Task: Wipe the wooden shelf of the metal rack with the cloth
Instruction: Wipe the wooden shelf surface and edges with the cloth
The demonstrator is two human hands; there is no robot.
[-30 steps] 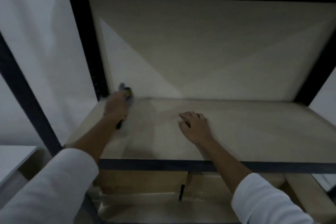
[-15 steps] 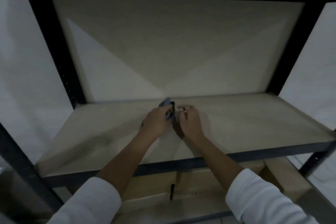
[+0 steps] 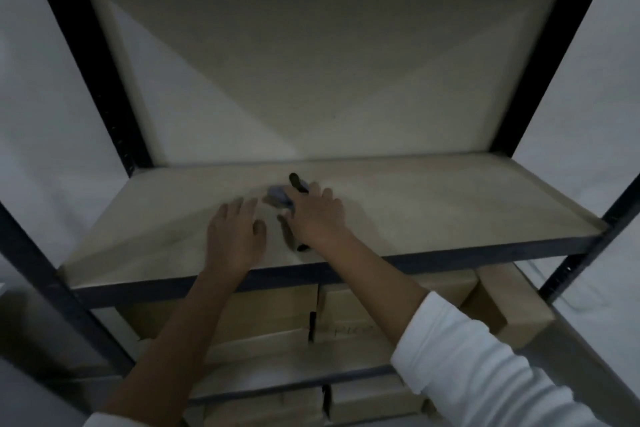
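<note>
The pale wooden shelf [image 3: 450, 204] of the black metal rack [image 3: 104, 80] spans the middle of the view. A small dark cloth with a bluish patch [image 3: 277, 198] lies near the shelf's centre. My right hand [image 3: 318, 215] covers and grips it, and dark ends of the cloth stick out beyond the fingers and near the wrist. My left hand [image 3: 235, 232] rests flat on the shelf just left of the cloth, fingers spread, holding nothing.
A pale back panel [image 3: 311, 62] closes the rear of the rack. Black uprights stand at both sides, and a black front rail [image 3: 485, 250] edges the shelf. Cardboard boxes [image 3: 270, 315] fill the lower shelves. White walls flank the rack.
The cloth went from the back left corner to the shelf's centre in my left hand, then passed to my right hand. My left hand let go and now lies flat.
</note>
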